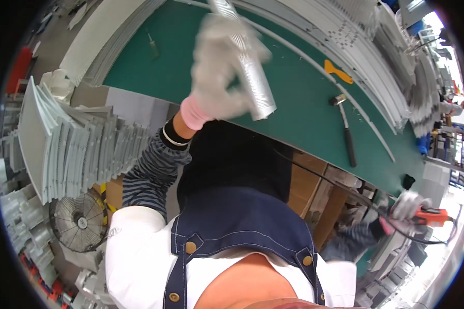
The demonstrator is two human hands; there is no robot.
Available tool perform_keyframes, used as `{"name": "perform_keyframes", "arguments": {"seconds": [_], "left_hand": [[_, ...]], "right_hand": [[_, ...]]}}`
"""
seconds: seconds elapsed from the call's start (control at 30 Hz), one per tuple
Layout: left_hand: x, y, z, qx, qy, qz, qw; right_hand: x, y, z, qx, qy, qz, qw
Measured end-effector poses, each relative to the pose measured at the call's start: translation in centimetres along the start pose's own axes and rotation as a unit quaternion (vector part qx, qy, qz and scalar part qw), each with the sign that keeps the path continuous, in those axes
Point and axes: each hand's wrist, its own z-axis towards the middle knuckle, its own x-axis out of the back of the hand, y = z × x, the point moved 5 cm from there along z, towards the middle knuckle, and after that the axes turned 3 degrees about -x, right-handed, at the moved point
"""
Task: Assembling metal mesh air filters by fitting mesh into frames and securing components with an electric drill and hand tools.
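Note:
My left hand (pixel 216 67), in a white glove with a pink cuff, is raised over the green tabletop and blurred by motion. Its fingers are closed round a long silvery ribbed metal piece (pixel 253 85), tilted, whose upper end runs out of the picture. Far to the right, my right hand (pixel 406 205), also gloved, grips an orange-red power tool (pixel 432 217) beside the table's right end. A black cord (pixel 335 183) hangs in a curve near that tool and crosses in front of the table.
On the green table (pixel 299 123) lie a hammer (pixel 347 129), an orange scraper (pixel 338 71), a small screwdriver-like tool (pixel 152 44) and a long pale strip (pixel 363 116). Stacked white panels (pixel 345 38) line its far side. More panels (pixel 72 149) and a fan (pixel 80 222) stand at left.

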Motion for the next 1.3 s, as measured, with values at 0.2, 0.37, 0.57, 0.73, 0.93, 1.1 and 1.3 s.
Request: {"name": "perform_keyframes", "arguments": {"seconds": [0.2,0.37,0.57,0.73,0.93,1.1,1.3], "left_hand": [[6.1,-8.2,-8.8,0.581,0.112,-0.151,0.792],[6.0,-4.2,-4.9,0.507,0.149,-0.207,0.823],[8.2,-1.4,-1.8,0.314,-0.066,-0.039,0.946],[2.1,-0.2,-2.3,0.297,-0.098,-0.282,0.907],[0.4,-2.3,-4.7,0.31,-0.073,-0.509,0.8],[2.2,-3.2,-5.5,0.305,0.057,-0.514,0.8],[2.6,-5.0,-7.4,0.38,0.195,-0.585,0.689]], "right_hand": [[7.7,2.4,-29.4,-0.35,0.484,-0.465,0.653],[11.4,8.3,-45.1,-0.46,0.421,-0.648,0.437],[14.2,11.9,-51.5,-0.565,0.381,-0.606,0.41],[14.6,10.5,-36.8,-0.48,0.343,-0.646,0.485],[-0.1,10.0,-10.9,-0.212,0.294,-0.554,0.75],[-9.8,17.1,1.7,-0.057,0.015,-0.663,0.746],[-13.6,20.1,7.2,0.018,-0.058,-0.556,0.829]]}}
